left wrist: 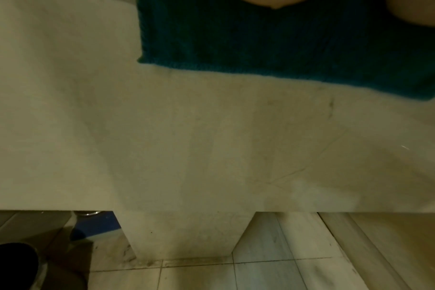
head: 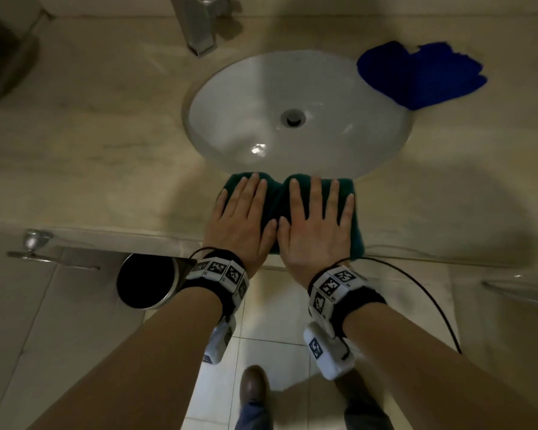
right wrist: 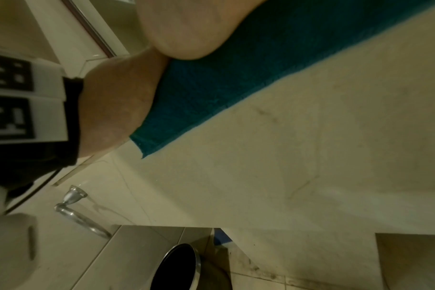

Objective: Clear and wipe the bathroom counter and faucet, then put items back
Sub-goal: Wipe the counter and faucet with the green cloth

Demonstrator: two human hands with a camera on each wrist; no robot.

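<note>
A folded teal cloth (head: 353,218) lies on the beige counter (head: 106,169) at its front edge, just before the white sink basin (head: 261,97). Both hands press flat on the cloth, side by side with fingers straight: my left hand (head: 241,212) on its left half, my right hand (head: 317,218) on its right half. The wrist views show the teal cloth (left wrist: 286,43) (right wrist: 224,78) under the heels of the hands. The steel faucet (head: 199,29) stands behind the basin. A blue cloth (head: 423,76) lies crumpled on the counter right of the basin.
A round metal bin (head: 146,282) stands on the tiled floor under the counter's left front. A chrome towel bar (head: 31,249) is fixed at the lower left. A black cable (head: 429,296) runs off my right wrist. My shoe (head: 253,386) is on the floor below.
</note>
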